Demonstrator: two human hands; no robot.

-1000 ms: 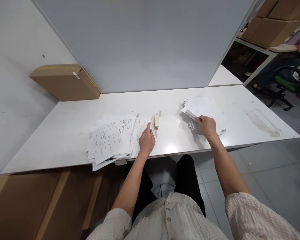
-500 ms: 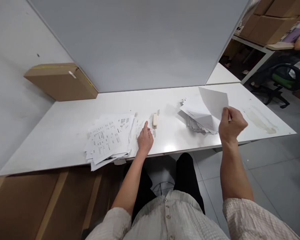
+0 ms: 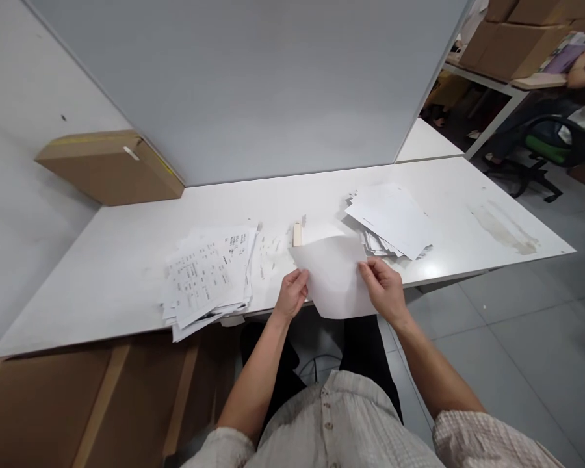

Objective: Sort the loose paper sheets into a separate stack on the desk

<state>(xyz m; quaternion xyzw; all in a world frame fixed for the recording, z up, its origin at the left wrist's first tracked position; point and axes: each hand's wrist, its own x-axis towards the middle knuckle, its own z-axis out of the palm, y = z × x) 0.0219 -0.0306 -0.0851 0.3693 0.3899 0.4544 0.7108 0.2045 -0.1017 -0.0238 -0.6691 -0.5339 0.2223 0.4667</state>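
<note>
Both my hands hold a blank white sheet of paper [image 3: 334, 273] over the front edge of the white table [image 3: 127, 260]. My left hand [image 3: 291, 296] pinches its left edge and my right hand [image 3: 383, 289] grips its right edge. A cream stapler [image 3: 297, 234] lies just behind the sheet, partly hidden by it. A messy stack of printed sheets [image 3: 207, 273] lies left of my left hand. A pile of mostly blank sheets [image 3: 390, 218] lies to the right, beyond my right hand.
A grey partition panel [image 3: 273, 84] stands along the table's back. A cardboard box [image 3: 110, 166] rests at the back left. Brown cardboard [image 3: 78, 396] lies under the table's left side. At far right are an office chair [image 3: 550, 153], stacked boxes [image 3: 517, 26] and another person's hand [image 3: 582, 71].
My right hand lifted a sheet off the right pile and carried it left to the table's front middle. My left hand left the tabletop by the stapler and took the sheet's left edge.
</note>
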